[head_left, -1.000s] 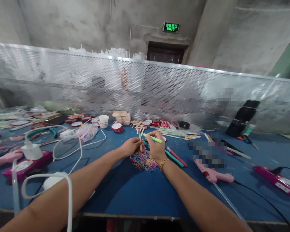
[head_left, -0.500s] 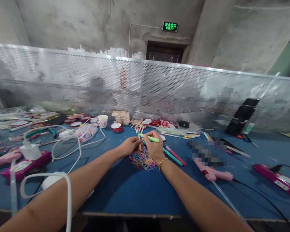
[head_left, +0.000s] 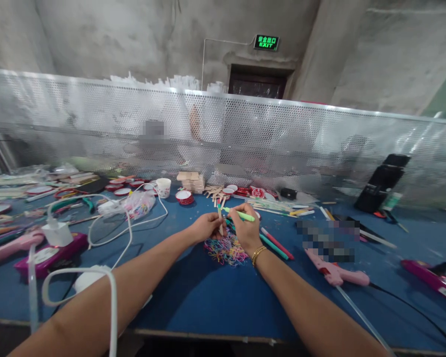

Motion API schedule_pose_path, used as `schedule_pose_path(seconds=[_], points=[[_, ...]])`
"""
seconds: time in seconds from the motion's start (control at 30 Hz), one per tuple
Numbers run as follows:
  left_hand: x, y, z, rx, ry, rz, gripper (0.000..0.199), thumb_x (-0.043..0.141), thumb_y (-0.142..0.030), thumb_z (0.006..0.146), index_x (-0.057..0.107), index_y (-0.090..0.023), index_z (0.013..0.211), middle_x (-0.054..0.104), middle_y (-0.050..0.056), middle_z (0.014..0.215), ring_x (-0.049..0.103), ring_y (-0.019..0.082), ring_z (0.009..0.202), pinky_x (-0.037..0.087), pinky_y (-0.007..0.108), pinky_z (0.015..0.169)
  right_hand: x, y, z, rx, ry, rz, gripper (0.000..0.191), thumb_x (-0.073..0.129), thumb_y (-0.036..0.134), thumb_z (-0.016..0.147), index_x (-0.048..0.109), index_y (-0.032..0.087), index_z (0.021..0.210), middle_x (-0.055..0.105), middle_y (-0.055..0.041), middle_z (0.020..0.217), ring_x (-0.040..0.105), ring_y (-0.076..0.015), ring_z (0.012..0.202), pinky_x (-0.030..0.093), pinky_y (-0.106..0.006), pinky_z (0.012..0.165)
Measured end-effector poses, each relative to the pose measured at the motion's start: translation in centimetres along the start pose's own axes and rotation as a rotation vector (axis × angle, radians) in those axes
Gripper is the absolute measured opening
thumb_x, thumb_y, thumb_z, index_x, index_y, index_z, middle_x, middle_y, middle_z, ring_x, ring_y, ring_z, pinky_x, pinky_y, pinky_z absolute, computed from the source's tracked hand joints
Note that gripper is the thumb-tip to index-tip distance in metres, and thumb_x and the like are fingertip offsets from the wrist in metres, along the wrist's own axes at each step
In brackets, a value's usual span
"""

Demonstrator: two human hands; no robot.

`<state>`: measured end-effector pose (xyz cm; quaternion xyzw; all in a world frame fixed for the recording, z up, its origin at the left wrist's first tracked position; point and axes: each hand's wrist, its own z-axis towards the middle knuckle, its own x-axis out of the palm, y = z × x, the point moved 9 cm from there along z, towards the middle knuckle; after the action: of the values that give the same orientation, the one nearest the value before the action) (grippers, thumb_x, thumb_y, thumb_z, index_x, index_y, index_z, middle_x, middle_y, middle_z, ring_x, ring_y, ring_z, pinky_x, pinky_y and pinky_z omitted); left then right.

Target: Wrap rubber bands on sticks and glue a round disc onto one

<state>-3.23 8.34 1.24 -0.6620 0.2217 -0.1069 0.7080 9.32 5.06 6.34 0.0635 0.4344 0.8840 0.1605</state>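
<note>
My left hand (head_left: 207, 227) pinches a small wooden craft stick (head_left: 220, 224), held upright with a bit of colour at its top. In my right hand (head_left: 246, 229) is a light green marker pen (head_left: 246, 215), gripped like a pencil, its tip at the upper part of the stick. Whether the tip touches the wood I cannot tell. Below both hands lies a tangle of colourful strings (head_left: 226, 250). A teal marker (head_left: 275, 246) and a red marker (head_left: 278, 244) lie just right of my right hand.
A pink glue gun (head_left: 336, 271) lies at the right, another pink glue gun (head_left: 17, 248) at the left. White cable loops over my left forearm from a plug on a purple power strip (head_left: 48, 255). Behind stand a paper cup (head_left: 163, 188), stacked wooden sticks (head_left: 191, 181) and a perforated metal screen (head_left: 260, 134).
The whole view has shifted slightly, so things appear a little farther right and lower. Both hands keep their holds; the upper end of the stick now shows red where green showed before.
</note>
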Motion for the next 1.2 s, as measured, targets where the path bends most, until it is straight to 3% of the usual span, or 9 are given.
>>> schedule_pose_path(seconds=[0.53,0.77,1.2], points=[[0.41,-0.13,-0.08,0.015,-0.001,0.004,0.033,0.06,-0.049,0.076,0.054,-0.016,0.074,0.063,0.0,0.06,0.053,0.009,0.045,0.037,0.021,0.046,0.8,0.28,-0.27,-0.02,0.065,-0.014,0.014,0.057,0.031,0.077,0.052,0.02,0.069,0.055,0.0042,0.057,0.051,-0.0124,0.056,0.041,-0.025,0.058],[0.19,0.12,0.17,0.011,-0.007,0.014,0.032,0.059,-0.047,0.078,0.054,-0.016,0.074,0.065,0.001,0.061,0.054,0.01,0.044,0.036,0.021,0.044,0.27,-0.27,0.0,-0.028,0.007,-0.113,0.017,0.056,0.033,0.078,0.052,0.02,0.068,0.058,0.0021,0.063,0.052,-0.0133,0.06,0.041,-0.026,0.061],[-0.06,0.01,0.33,0.018,-0.009,-0.014,0.032,0.059,-0.046,0.079,0.054,-0.015,0.075,0.065,0.002,0.06,0.055,0.009,0.043,0.036,0.019,0.042,0.23,-0.48,0.06,-0.015,0.009,-0.07,0.016,0.056,0.033,0.078,0.053,0.019,0.071,0.058,0.0027,0.064,0.051,-0.0125,0.059,0.041,-0.025,0.06]])
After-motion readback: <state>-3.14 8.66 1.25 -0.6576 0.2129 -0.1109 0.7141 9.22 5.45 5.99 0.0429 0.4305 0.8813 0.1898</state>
